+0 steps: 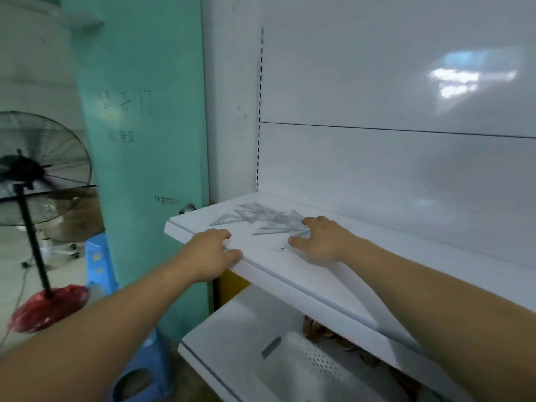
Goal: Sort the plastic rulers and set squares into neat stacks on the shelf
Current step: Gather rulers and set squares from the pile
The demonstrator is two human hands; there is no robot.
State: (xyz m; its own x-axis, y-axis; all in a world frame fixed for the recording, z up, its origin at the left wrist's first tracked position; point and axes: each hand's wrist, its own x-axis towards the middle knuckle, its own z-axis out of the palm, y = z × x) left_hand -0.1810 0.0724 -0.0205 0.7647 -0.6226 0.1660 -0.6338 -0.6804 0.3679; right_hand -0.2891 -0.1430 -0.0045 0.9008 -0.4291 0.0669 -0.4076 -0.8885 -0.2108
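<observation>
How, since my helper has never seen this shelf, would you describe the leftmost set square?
Find the white upper shelf beside the green door. A scatter of clear rulers and set squares lies near its left end. The leftmost set square is the clear triangle nearest the shelf's left edge, beyond the left hand.

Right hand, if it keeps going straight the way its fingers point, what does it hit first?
The loose pile of clear set squares; the right hand seems to touch its near edge, though blur leaves contact unsure.

Clear set squares (261, 217) scattered, overlapping, on white shelf (290, 271).
</observation>
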